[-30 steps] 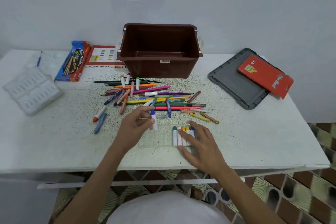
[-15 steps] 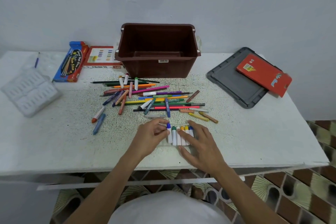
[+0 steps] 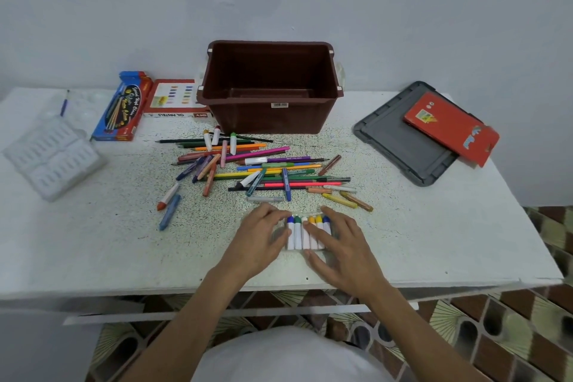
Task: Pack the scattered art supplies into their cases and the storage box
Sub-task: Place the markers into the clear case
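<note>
A row of several white markers (image 3: 302, 236) with coloured caps lies in a clear plastic case (image 3: 279, 234) near the table's front edge. My left hand (image 3: 260, 239) is at the row's left end, its fingertips touching the blue-capped marker (image 3: 290, 228). Over the right side of the row, my right hand (image 3: 344, 245) rests with fingers spread flat. A scattered pile of coloured pencils, pens and crayons (image 3: 257, 167) lies just beyond. Behind it the brown storage box (image 3: 273, 116) stands open with nothing inside.
The grey lid (image 3: 393, 139) lies at the right with a red case (image 3: 449, 127) on it. A blue pencil box (image 3: 121, 108) and an oil pastels box (image 3: 173, 99) sit at the back left. White plastic trays (image 3: 49, 158) lie at the far left.
My left hand carried the blue-capped marker from the pile down to the case and laid it at the left end of the row. My right hand stayed on the case.
</note>
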Demonstrator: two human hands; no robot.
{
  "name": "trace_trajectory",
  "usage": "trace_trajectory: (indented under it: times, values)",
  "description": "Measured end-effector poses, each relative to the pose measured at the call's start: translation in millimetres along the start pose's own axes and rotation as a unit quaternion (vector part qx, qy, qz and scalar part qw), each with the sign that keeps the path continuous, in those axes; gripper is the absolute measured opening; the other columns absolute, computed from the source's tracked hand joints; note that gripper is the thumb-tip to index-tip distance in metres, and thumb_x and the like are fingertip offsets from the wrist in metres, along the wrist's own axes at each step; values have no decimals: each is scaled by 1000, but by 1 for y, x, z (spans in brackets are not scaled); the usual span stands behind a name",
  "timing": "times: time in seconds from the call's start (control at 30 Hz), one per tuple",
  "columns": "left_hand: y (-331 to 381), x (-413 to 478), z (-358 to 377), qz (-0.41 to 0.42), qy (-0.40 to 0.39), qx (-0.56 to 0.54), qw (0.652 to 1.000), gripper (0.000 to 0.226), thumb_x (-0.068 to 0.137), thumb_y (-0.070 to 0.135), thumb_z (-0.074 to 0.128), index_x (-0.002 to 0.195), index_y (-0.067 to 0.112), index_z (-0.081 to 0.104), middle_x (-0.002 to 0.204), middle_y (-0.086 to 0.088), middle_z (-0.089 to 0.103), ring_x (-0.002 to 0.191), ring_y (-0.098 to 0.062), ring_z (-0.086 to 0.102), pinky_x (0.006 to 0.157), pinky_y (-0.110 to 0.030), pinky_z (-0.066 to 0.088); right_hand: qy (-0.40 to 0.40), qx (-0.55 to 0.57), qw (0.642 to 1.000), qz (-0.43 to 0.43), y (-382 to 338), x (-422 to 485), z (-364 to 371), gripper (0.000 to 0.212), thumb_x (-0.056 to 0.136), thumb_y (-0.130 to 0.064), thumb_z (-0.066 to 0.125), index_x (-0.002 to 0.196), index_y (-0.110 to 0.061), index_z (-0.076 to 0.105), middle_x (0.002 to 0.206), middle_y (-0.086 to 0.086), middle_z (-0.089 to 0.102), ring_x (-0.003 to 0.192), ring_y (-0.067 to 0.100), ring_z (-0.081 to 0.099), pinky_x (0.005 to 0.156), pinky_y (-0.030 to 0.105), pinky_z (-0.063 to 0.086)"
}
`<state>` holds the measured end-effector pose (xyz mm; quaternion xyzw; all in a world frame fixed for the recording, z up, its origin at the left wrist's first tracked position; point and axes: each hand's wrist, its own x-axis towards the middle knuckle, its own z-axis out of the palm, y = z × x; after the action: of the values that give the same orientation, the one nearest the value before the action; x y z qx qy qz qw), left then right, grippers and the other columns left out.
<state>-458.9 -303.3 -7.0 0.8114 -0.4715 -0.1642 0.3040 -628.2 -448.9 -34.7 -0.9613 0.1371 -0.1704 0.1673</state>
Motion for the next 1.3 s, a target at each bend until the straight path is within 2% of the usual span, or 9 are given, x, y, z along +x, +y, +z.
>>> trace_trajectory:
  times: [0.3,0.53,0.67,0.77,0.87,1.0,1.1,1.2,1.3]
  values:
    - [-7,-9,6,63,25,56,996,52,96,45,39,134,15,58,114,6,50,107,-10,48,94,-29,44,-2,2,1000,3,0,0,0,50,95,-51,57,138,-26,57,146,12,45,125,28,46,104,36,36]
    - [-12,3,-8,66,72,51,994,35,97,36,45,119,19,67,107,7,59,100,-8,53,88,-28,44,-4,4,1000,4,0,0,-1,49,95,-52,56,137,-25,58,146,11,45,126,26,44,104,33,34]
    - [-20,24,-24,29,150,109,982,21,91,12,63,111,13,70,98,-2,65,89,-12,57,83,-30,50,-6,-1,1000,6,0,0,0,50,95,-53,55,137,-26,57,147,11,45,126,25,44,102,34,37]
    - [-33,36,-34,-38,194,126,972,23,88,8,66,111,11,69,106,-7,62,100,-23,57,91,-38,49,-5,-1,1000,7,0,0,1,50,95,-53,56,137,-26,58,147,10,45,127,25,43,103,32,34]
    - [-41,43,-43,-114,159,158,968,28,91,13,61,119,13,65,122,-11,56,120,-32,47,98,-47,43,-6,-3,1000,8,1,-1,1,50,94,-53,56,137,-27,57,147,10,44,127,25,43,103,34,36]
    - [-44,44,-49,-147,121,189,963,25,93,24,62,116,15,66,130,-10,52,128,-32,43,102,-50,38,-5,-1,1000,7,1,0,1,50,94,-53,57,137,-27,57,147,9,44,127,25,44,103,34,37]
    - [-45,44,-48,-143,138,184,963,20,93,25,62,111,17,67,126,-8,55,125,-30,45,102,-49,36,-8,0,1000,9,1,0,1,50,95,-54,56,137,-27,57,148,9,44,127,26,44,103,36,38]
    - [-41,43,-49,-130,207,128,961,18,93,23,61,109,16,68,117,-8,63,114,-27,54,96,-46,41,-8,5,1000,9,0,1,0,49,95,-53,56,137,-26,57,147,10,44,127,27,45,104,38,40]
    - [-24,39,-54,-115,264,-8,958,20,96,18,59,113,11,67,107,-4,66,94,-13,61,82,-22,46,-7,4,1000,8,0,0,0,49,95,-53,56,137,-27,57,147,10,45,127,27,44,104,38,39]
